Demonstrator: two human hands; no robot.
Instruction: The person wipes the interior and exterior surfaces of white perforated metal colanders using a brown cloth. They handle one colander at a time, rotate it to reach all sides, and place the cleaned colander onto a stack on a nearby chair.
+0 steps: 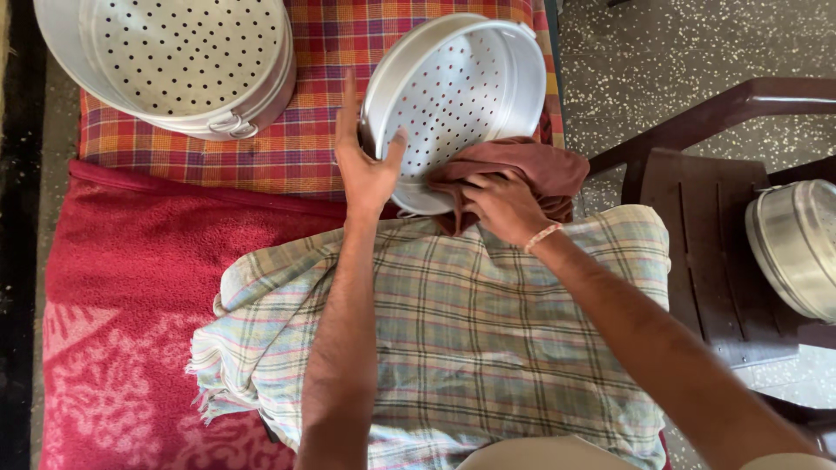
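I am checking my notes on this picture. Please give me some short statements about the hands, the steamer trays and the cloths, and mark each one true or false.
1. The left hand holds the rim of a perforated metal steamer tray. True.
2. The right hand presses a blue sponge on that tray. False: it presses a brown cloth.
3. A checked cloth lies over the person's lap. True.
4. The second stack of steamer trays stands on the chair. False: it rests on the checked mat; the wooden chair bears a closed metal pot.
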